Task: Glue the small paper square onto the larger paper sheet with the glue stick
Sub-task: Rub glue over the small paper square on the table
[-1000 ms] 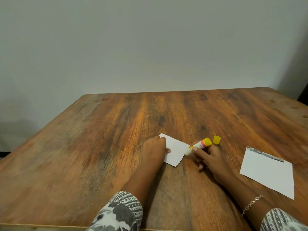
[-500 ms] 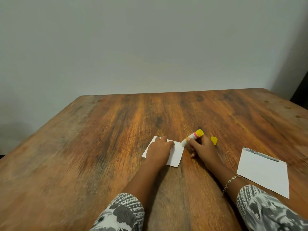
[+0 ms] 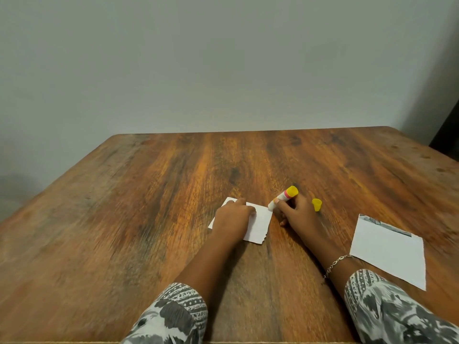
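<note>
Since a second ago, the white glue stick with a pink band and yellow base (image 3: pixel 283 198) has moved its tip from the right edge of the small white paper square (image 3: pixel 258 224) up to that square's far right corner. More of the square's far left corner now shows beyond the left hand (image 3: pixel 232 219).

The square lies flat near the middle of the brown wooden bench (image 3: pixel 149 219). The left hand rests on it with fingers spread fairly flat and pins it down without grasping anything. The right hand (image 3: pixel 298 212) has its fingers curled round the glue stick and holds it tilted, tip down at the paper's corner. The stick's loose yellow cap (image 3: pixel 317 204) sits just beyond that hand. The larger white paper sheet (image 3: pixel 390 252) lies well apart, towards the bench's near right corner.

The square looks very light and limp, with one ragged torn edge. I judge it will skid or buckle under the drag of tacky glue unless it is pressed down close to the stroke. Once coated it is best lifted by a dry corner or edge, pinched lightly, since glued paper clings to fingers and creases easily. The stick is rigid and easy to hold round its barrel.
</note>
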The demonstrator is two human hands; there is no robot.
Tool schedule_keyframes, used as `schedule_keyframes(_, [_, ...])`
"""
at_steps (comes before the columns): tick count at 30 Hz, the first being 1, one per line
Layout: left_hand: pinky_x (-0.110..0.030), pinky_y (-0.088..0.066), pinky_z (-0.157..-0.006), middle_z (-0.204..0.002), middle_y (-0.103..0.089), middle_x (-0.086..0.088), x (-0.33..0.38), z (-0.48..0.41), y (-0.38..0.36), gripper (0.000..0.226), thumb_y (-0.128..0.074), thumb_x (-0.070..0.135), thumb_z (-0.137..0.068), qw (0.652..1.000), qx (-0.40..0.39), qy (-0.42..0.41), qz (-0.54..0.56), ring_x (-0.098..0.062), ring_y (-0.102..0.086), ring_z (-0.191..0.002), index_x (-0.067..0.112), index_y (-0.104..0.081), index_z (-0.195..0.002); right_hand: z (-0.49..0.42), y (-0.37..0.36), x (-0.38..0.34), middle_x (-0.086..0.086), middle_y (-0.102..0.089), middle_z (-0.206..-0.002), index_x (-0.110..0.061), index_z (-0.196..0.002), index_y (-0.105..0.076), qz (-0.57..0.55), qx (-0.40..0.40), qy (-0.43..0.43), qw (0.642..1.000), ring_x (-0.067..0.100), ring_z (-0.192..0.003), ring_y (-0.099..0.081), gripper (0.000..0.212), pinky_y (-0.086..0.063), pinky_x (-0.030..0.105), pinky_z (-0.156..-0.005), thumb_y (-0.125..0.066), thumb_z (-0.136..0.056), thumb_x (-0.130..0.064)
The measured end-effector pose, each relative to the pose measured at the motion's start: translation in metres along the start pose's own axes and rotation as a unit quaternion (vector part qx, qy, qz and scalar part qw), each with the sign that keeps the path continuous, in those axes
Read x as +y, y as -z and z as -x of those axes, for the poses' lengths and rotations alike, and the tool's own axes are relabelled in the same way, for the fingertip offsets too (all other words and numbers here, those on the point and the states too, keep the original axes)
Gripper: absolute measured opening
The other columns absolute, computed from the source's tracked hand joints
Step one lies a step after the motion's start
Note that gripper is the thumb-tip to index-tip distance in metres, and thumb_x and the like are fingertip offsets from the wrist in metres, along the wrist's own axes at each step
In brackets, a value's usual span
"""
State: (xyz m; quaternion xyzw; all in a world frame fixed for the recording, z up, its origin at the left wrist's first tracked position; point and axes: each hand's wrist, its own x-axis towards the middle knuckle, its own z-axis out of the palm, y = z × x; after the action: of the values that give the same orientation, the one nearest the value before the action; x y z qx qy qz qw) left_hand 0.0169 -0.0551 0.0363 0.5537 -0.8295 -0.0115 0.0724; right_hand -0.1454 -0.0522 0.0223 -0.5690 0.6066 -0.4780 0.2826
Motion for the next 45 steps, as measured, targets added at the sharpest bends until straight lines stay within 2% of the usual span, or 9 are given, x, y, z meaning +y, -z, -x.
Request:
schedule_keyframes(5, [-0.035,-0.047,-0.081,-0.127,-0.053,-0.004,-0.004,-0.002,-0.002,0.036,-0.049,0.014,-0.09,1.0,0.006,-0.001,0.006,-0.024,-0.051,-0.111,0.026,-0.055,-0.123,0.005,0.0,-0.007,0.004,-0.06,-0.068,-0.028,-0.07,-0.049,0.027,0.005,0.024,0.999,0.016,-0.058,-0.058,0.021,-0.042,0.018,-0.047,-0.055,-0.088,-0.018])
schedule_keyframes(10, [-0.035,-0.047,-0.078,-0.124,-0.054,-0.003,-0.006,-0.005,-0.002,0.034,-0.048,0.015,-0.091,1.0,0.003,-0.004,0.005,-0.024,-0.051,-0.111,0.028,-0.056,-0.121,0.004,0.0,-0.007,0.0,-0.06,-0.068,-0.023,-0.073,-0.054,0.036,0.002,0.026,0.999,0.019,-0.064,-0.059,0.015,-0.043,0.024,-0.054,-0.055,-0.087,-0.018])
schedule_keyframes(14, [-0.034,-0.046,-0.076,-0.122,-0.055,-0.002,-0.007,-0.005,-0.001,0.033,-0.047,0.015,-0.092,1.0,0.002,-0.01,0.002,-0.024,-0.052,-0.11,0.028,-0.057,-0.12,0.006,0.001,-0.009,-0.004,-0.06,-0.065,-0.025,-0.066,-0.055,0.027,-0.002,0.033,0.999,0.018,-0.061,-0.058,0.023,-0.045,0.028,-0.057,-0.055,-0.086,-0.014])
schedule_keyframes(18, [-0.034,-0.046,-0.076,-0.122,-0.054,-0.003,-0.008,-0.006,-0.001,0.034,-0.048,0.015,-0.091,1.0,-0.008,-0.009,-0.001,-0.024,-0.051,-0.11,0.028,-0.056,-0.121,0.005,0.0,-0.007,-0.001,-0.061,-0.068,-0.014,-0.079,-0.061,0.035,-0.005,0.028,0.999,0.017,-0.064,-0.058,0.009,-0.044,0.026,-0.057,-0.055,-0.086,-0.015])
schedule_keyframes(21, [-0.034,-0.047,-0.076,-0.123,-0.054,-0.003,-0.007,-0.006,0.0,0.034,-0.05,0.015,-0.091,1.0,-0.011,-0.009,0.001,-0.024,-0.051,-0.11,0.028,-0.056,-0.122,0.004,0.001,-0.007,0.004,-0.062,-0.071,-0.007,-0.085,-0.063,0.04,-0.012,0.032,0.999,0.017,-0.064,-0.058,0.011,-0.044,0.025,-0.055,-0.055,-0.086,-0.015])
schedule_keyframes(25, [-0.033,-0.048,-0.075,-0.123,-0.054,-0.003,-0.007,-0.007,0.0,0.034,-0.052,0.016,-0.09,1.0,-0.014,-0.008,0.003,-0.024,-0.052,-0.109,0.028,-0.057,-0.121,0.008,0.003,-0.011,0.007,-0.065,-0.073,-0.007,-0.081,-0.065,0.035,-0.025,0.042,0.998,0.016,-0.061,-0.056,0.01,-0.046,0.029,-0.056,-0.056,-0.084,-0.012])
schedule_keyframes(33, [-0.033,-0.047,-0.077,-0.123,-0.054,-0.003,-0.006,-0.006,0.002,0.034,-0.051,0.016,-0.09,1.0,-0.016,-0.008,0.007,-0.023,-0.051,-0.11,0.029,-0.057,-0.122,0.01,0.004,-0.008,0.006,-0.067,-0.086,-0.009,-0.086,-0.065,0.088,-0.039,0.053,0.994,0.014,-0.073,-0.056,0.013,-0.039,0.022,-0.059,-0.058,-0.085,-0.02])
schedule_keyframes(41, [-0.033,-0.044,-0.073,-0.119,-0.054,-0.003,-0.005,-0.007,0.003,0.036,-0.05,0.014,-0.09,1.0,-0.018,-0.01,0.005,-0.025,-0.05,-0.109,0.029,-0.056,-0.121,0.015,0.004,-0.005,0.009,-0.066,-0.079,-0.013,-0.08,-0.064,0.058,-0.059,0.063,0.995,0.024,-0.074,-0.06,0.012,-0.048,0.043,-0.066,-0.061,-0.08,-0.024])
schedule_keyframes(45, [-0.033,-0.044,-0.073,-0.117,-0.054,-0.003,-0.006,-0.008,0.002,0.035,-0.049,0.015,-0.09,1.0,-0.018,-0.008,0.008,-0.025,-0.051,-0.108,0.03,-0.057,-0.121,0.019,0.005,-0.006,0.004,-0.067,-0.079,-0.014,-0.084,-0.065,0.056,-0.079,0.066,0.993,0.016,-0.071,-0.058,0.01,-0.045,0.037,-0.065,-0.062,-0.082,-0.023])
